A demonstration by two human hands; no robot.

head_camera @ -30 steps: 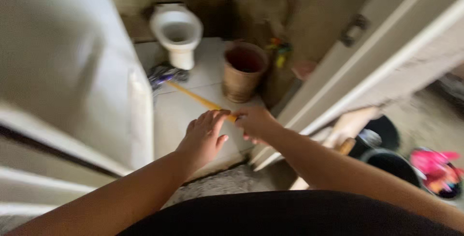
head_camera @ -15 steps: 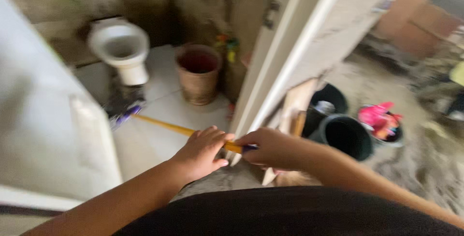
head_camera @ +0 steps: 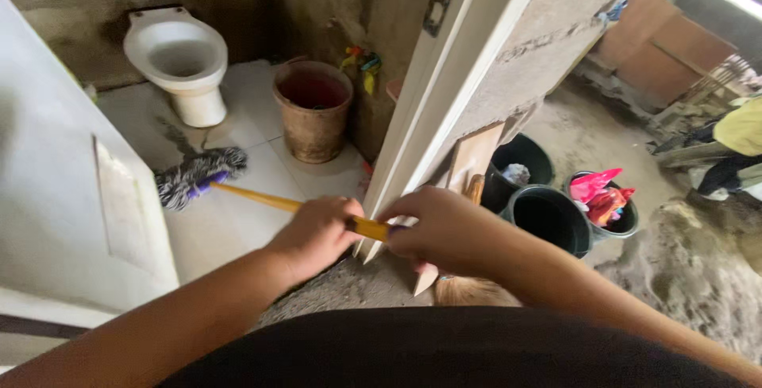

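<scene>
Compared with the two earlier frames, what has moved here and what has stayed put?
The view has swung right, so the black buckets outside the door frame show fully. The mop head lies on the white tiles nearer the toilet. Unchanged: left hand and right hand stay closed on the yellow handle; the brown bucket has not moved.

Yellow mop handle (head_camera: 262,200), grey-white striped mop head (head_camera: 198,175); white toilet (head_camera: 181,58); brown bucket (head_camera: 313,110).

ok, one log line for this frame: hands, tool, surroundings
left hand: grips mop handle | right hand: grips handle end | mop head: on tiled floor | nearby: toilet, brown bucket
</scene>
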